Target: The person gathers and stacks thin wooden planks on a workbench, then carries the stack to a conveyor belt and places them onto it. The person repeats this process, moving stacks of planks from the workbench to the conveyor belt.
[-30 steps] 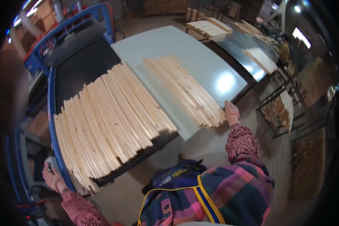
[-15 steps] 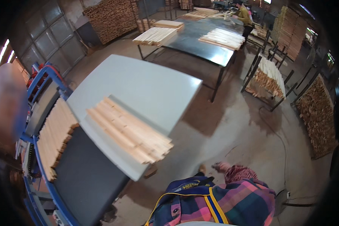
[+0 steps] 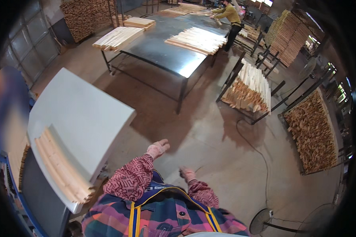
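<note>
The concrete floor [image 3: 201,138] spreads out beneath both hands. Beyond it stands the dark tabletop [image 3: 158,49], well apart from the hands, with its bundles of pale wood lying on top. The pale grey tabletop [image 3: 85,114] is closer, to the person's left; its near right edge is the part of it nearest the hands. A metal rack filled with stacked slats [image 3: 249,89] stands off on the other side, ahead and to the right.

On the pale tabletop, along its left side, lies a row of wooden strips [image 3: 62,166]. Their long axis slants from far left to near right, so the cut ends at the near end face back toward the person's body. From the hands, the row lies leftward, with bare tabletop and floor between.

The left grip [image 3: 158,148] is nearer to it, fingers spread and holding nothing. The right grip [image 3: 187,173], lower and farther from the strips, looks loose, with nothing visible in it.
</note>
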